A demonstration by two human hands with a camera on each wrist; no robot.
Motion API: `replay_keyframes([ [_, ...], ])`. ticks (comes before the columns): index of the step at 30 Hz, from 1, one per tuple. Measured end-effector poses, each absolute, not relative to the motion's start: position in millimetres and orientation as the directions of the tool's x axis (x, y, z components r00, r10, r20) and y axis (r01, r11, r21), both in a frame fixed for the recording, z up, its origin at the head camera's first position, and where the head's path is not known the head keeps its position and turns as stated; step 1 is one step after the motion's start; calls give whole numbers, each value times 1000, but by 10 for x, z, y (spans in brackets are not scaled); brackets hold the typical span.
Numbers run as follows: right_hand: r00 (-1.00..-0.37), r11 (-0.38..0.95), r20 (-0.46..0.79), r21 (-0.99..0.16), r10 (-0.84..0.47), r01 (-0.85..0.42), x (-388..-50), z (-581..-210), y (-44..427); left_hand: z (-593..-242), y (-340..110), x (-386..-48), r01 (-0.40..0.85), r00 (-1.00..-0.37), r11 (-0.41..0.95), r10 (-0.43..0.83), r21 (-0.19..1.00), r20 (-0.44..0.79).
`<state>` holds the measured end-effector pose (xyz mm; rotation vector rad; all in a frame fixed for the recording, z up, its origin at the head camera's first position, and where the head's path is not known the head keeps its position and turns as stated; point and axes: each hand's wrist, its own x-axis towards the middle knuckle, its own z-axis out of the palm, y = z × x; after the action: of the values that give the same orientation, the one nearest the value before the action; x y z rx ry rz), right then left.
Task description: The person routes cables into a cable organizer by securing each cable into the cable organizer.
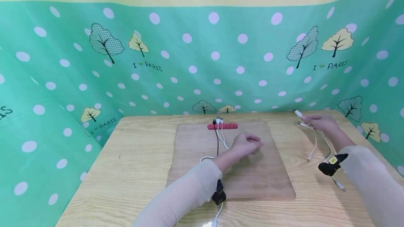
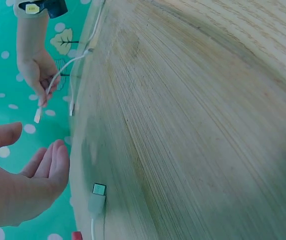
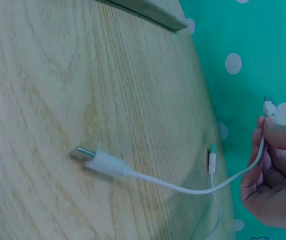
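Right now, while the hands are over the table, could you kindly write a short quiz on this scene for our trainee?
1. Which hand pinches a white cable?
2. True or false: the left hand holds nothing.
3. In the head view, the leftmost cable in the red holder is: A) white, B) black, C) red?

Key: 1. The right hand. 2. True. 3. B.

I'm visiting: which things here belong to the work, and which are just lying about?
Likely part of the work:
held white cable, pinched by the right hand
red holder
black cable and white cables at the holder
another white cable

Likely just surroundings:
wooden board
table
patterned curtain
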<state>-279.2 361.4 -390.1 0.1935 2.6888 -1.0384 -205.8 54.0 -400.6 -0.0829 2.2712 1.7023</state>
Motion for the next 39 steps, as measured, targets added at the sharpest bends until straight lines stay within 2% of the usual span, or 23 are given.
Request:
replay_keyframes([
  [7,-979,717,-202,-678,28,161,-2815,-3877,3488,-4011,485,-2076,-283,-938,270,122,920,-324],
  [22,-971,653,-214,-751,-102,97,-2892,-3713,3235,-4060,339,-2089,-272,-936,276,146,922,-320],
  [31,-962,458,-225,-879,-155,132,-2846,-3575,2979,-4070,297,-2095,-273,-934,253,161,928,-318],
  [39,-963,348,-198,-929,-184,124,-2792,-3552,2746,-4079,250,-2095,-293,-927,216,174,932,-332],
])
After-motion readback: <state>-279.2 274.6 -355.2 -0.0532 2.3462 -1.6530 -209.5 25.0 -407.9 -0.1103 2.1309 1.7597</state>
